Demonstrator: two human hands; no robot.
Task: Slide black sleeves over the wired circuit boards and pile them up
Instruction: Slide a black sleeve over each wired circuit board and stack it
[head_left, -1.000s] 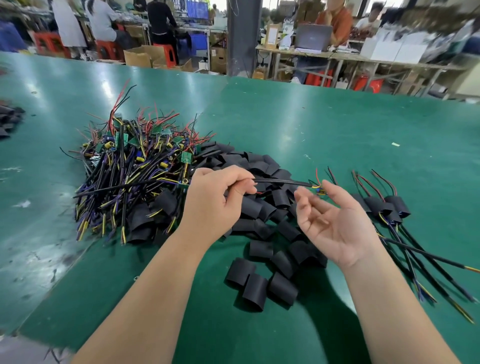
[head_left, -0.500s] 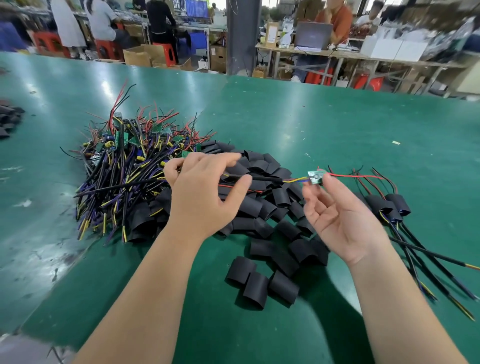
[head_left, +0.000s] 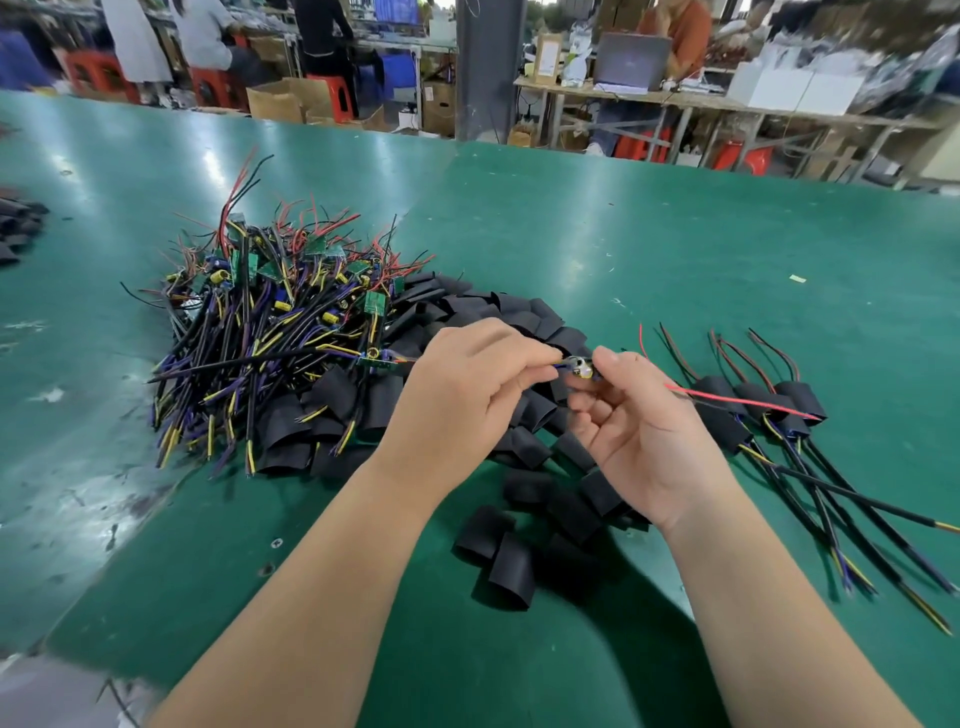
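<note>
My left hand (head_left: 467, 400) pinches the wires of a small wired circuit board (head_left: 582, 368) just left of the board. My right hand (head_left: 639, 431), palm up, pinches the board itself between thumb and fingertips. The board's red wire (head_left: 737, 400) trails off to the right. No sleeve is on this board. Loose black sleeves (head_left: 511, 561) lie on the green table below and behind my hands. A heap of bare wired boards (head_left: 270, 322) sits at the left. Several sleeved boards (head_left: 753, 405) lie piled at the right, cables pointing toward me.
The green table (head_left: 623, 234) stretches far ahead and to the right. More black sleeves (head_left: 15, 223) lie at the far left edge. The near left table surface (head_left: 62, 509) is worn and scuffed. People work at benches beyond the table's far edge.
My hands have come together. The board has moved from my right fingertips' far side in toward my left hand, and my right fingers have curled onto it.
</note>
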